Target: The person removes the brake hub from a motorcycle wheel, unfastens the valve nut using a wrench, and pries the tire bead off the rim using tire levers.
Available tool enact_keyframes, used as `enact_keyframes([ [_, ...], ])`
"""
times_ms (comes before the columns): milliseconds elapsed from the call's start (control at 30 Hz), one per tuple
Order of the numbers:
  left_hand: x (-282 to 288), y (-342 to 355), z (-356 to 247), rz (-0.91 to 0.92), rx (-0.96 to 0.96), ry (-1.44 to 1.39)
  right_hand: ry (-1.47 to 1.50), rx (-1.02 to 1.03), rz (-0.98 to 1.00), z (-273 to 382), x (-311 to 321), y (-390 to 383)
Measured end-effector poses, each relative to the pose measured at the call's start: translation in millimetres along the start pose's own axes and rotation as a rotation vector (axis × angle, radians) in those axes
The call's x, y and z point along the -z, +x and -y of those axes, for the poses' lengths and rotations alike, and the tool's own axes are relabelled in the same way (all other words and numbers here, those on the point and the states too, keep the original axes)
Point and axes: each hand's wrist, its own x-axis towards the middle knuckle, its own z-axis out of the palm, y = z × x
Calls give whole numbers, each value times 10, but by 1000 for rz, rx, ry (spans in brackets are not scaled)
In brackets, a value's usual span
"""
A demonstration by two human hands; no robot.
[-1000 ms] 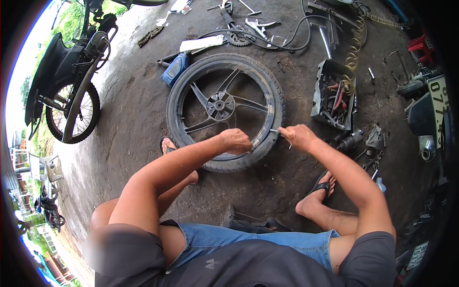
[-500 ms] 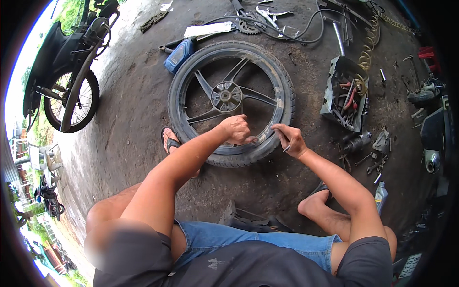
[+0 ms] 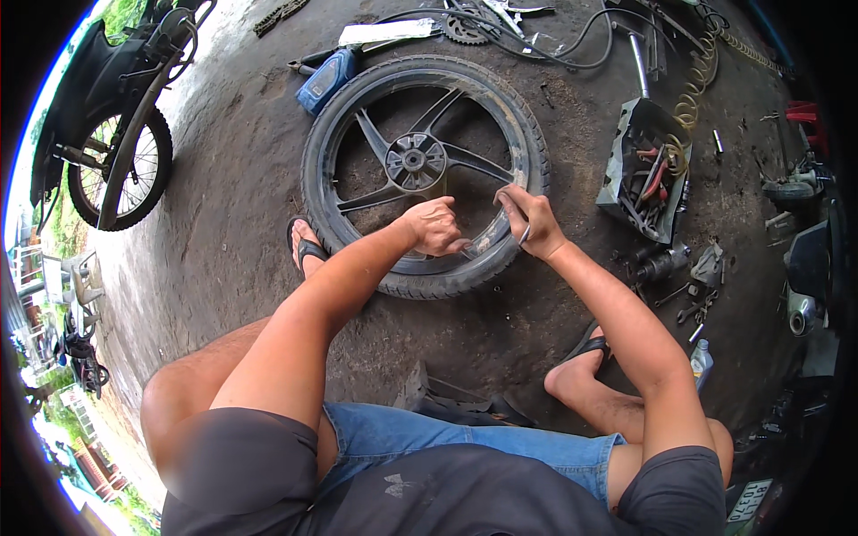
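A motorcycle wheel with a black tyre [image 3: 317,134] and dark spokes lies flat on the ground before me. Over the near part of its rim, my left hand [image 3: 435,228] is closed with curled fingers; what they grip, if anything, is hidden. My right hand [image 3: 534,223] is at the wheel's right side, by the tyre. Its fingers are closed round a slim metal tool [image 3: 525,235], of which only a short end shows below them. The wheel hub [image 3: 414,161] lies beyond my left hand.
A blue bottle [image 3: 327,80] touches the tyre's far left. To the right stands an open metal toolbox [image 3: 617,170] of tools, near a coiled hose [image 3: 693,98] and a power tool [image 3: 663,263]. A motorcycle [image 3: 98,125] stands at the left; a chainring [image 3: 466,25] lies beyond the wheel.
The view has shifted a little, so the wheel sits higher in it. My right hand has moved slightly farther away along the wheel's right side. My left hand stays near the same rim part.
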Motion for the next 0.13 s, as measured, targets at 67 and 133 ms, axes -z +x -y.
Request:
enact_keyframes([
  [67,6,17,-4,3,-4,-5,-23,-59,57,4,18,33],
  [133,6,25,-5,7,-8,-5,-35,-55,91,-9,7,86],
])
